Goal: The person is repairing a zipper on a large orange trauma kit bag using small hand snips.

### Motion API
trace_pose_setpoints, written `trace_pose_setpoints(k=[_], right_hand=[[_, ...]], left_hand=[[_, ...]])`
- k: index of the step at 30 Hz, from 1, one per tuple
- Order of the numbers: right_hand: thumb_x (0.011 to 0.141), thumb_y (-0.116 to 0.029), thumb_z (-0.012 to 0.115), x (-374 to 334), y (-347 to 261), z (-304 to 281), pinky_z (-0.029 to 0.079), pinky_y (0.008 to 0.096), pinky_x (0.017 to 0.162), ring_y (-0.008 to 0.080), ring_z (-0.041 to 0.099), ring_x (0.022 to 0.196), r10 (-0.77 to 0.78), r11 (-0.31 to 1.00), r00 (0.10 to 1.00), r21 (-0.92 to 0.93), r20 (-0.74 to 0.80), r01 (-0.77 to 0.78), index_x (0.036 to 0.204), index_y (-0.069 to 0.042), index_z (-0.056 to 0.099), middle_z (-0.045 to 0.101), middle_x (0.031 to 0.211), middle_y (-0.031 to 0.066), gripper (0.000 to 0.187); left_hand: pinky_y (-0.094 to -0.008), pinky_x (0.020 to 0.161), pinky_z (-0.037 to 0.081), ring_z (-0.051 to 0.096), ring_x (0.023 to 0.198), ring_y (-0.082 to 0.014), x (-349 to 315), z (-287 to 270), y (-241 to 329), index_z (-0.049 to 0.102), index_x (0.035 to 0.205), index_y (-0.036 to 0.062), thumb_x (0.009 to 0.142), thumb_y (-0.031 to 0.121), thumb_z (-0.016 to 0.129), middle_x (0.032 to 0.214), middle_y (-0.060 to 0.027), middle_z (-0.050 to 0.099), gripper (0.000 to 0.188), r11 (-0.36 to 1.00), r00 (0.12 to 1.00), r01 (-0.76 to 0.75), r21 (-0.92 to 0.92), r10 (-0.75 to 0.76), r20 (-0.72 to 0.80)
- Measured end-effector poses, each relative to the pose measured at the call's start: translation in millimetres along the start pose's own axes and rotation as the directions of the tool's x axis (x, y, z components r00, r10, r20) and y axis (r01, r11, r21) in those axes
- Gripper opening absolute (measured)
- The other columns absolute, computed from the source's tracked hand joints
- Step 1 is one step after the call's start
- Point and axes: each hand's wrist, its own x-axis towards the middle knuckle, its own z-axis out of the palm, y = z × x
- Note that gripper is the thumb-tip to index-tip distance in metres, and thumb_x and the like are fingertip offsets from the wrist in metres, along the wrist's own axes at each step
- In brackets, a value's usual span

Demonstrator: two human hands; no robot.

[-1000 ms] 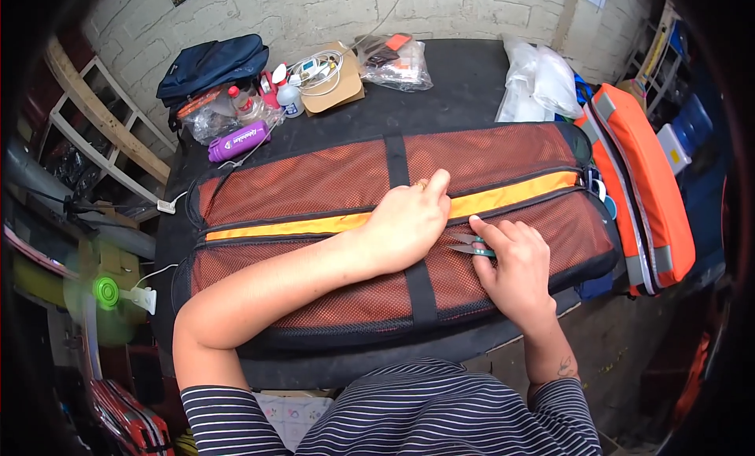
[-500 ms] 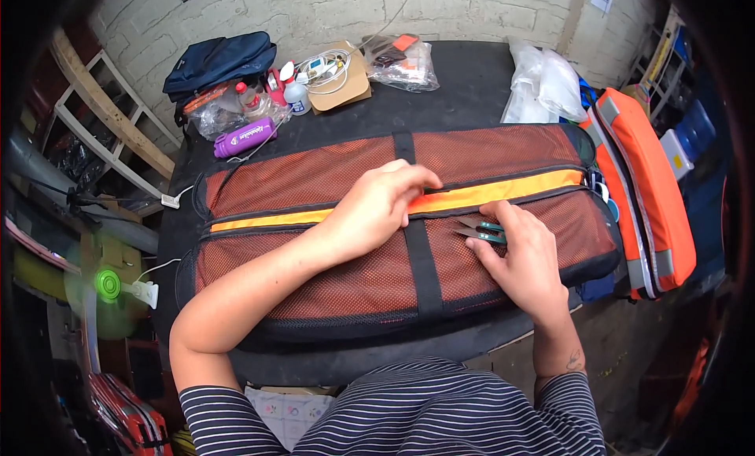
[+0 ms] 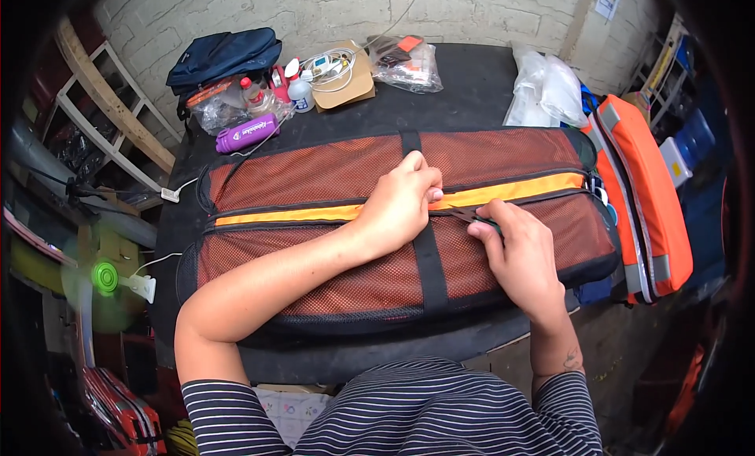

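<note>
A long bag (image 3: 366, 287) of dark mesh over orange lies across the table, with a yellow strip (image 3: 535, 188) running along its middle between dark edges. My left hand (image 3: 399, 200) rests over the strip near the black cross strap (image 3: 430, 275), thumb and fingers pinched together. Whatever sits in that pinch is too small to make out. In my right hand (image 3: 523, 255) is a pair of thread snips (image 3: 465, 214), mostly covered by my fingers. The blades point left, close to the strip's near edge and just right of my left hand.
An orange bag (image 3: 649, 196) stands at the right end. Along the back are a purple bottle (image 3: 248, 133), a spray bottle (image 3: 300, 94), a cardboard piece with cables (image 3: 354, 86) and plastic bags (image 3: 543, 90). A small green fan (image 3: 104, 277) is at the left.
The thread snips have moved up and left toward the strip, turning so less of their handle shows. My left hand has shifted slightly right and its fingers have closed into a tighter pinch.
</note>
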Motion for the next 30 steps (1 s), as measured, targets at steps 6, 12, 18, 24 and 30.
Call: trace_pose_setpoints(k=[6, 12, 18, 24, 30], right_hand=[[0.083, -0.019, 0.067, 9, -7, 7, 0.048, 0.0397, 0.058, 0.0291, 0.060, 0.065, -0.036, 0.998, 0.999, -0.056, -0.006, 0.035, 0.078, -0.004, 0.059, 0.058, 0.066, 0.0112, 0.018], [0.082, -0.018, 0.068, 7, -9, 14, 0.047, 0.0399, 0.060, 0.0290, 0.059, 0.065, -0.090, 0.994, 0.995, -0.070, -0.038, 0.088, 0.077, -0.005, 0.058, 0.058, 0.066, 0.0105, 0.017], [0.083, -0.019, 0.068, -4, -7, 12, 0.048, 0.0394, 0.063, 0.0299, 0.060, 0.070, -0.048, 0.999, 0.999, -0.016, -0.005, 0.048, 0.087, -0.005, 0.059, 0.059, 0.074, 0.0107, 0.017], [0.079, -0.020, 0.072, -1, -7, 6, 0.049, 0.0399, 0.067, 0.0291, 0.060, 0.073, -0.027, 0.990, 0.997, 0.136, -0.075, 0.037, 0.106, -0.006, 0.062, 0.059, 0.076, 0.0103, 0.032], [0.068, -0.011, 0.067, 0, -8, 9, 0.046, 0.0391, 0.070, 0.0279, 0.055, 0.071, -0.186, 0.983, 0.958, 0.038, 0.216, 0.182, 0.114, -0.006, 0.066, 0.052, 0.071, 0.0095, 0.046]], left_hand=[[-0.0352, 0.070, 0.046, 0.056, 0.077, -0.0272, -6, 0, 2, 0.057, 0.086, -0.0024, 0.085, -0.003, 0.058, 0.087, -0.0129, 0.049, 0.001, 0.997, 0.999, -0.014, -0.081, 0.010, -0.046], [-0.0342, 0.071, 0.046, 0.055, 0.077, -0.0254, -10, -2, 5, 0.056, 0.087, -0.0018, 0.087, -0.003, 0.055, 0.088, -0.0127, 0.049, 0.001, 0.994, 0.997, -0.024, -0.108, 0.017, -0.073], [-0.0390, 0.072, 0.048, 0.058, 0.079, -0.0303, -29, -31, 0, 0.059, 0.089, 0.0018, 0.085, 0.004, 0.060, 0.086, -0.0108, 0.056, 0.005, 0.964, 0.986, -0.095, 0.249, 0.125, -0.108], [-0.0373, 0.072, 0.047, 0.059, 0.078, -0.0278, -60, -57, -4, 0.069, 0.092, 0.0018, 0.077, 0.000, 0.067, 0.081, -0.0094, 0.060, 0.016, 0.947, 0.987, -0.162, 0.279, 0.157, 0.040], [-0.0371, 0.068, 0.049, 0.059, 0.074, -0.0261, -62, -60, -3, 0.070, 0.097, 0.0033, 0.077, 0.004, 0.069, 0.082, -0.0077, 0.058, 0.020, 0.928, 0.971, -0.223, 0.299, 0.185, 0.149]])
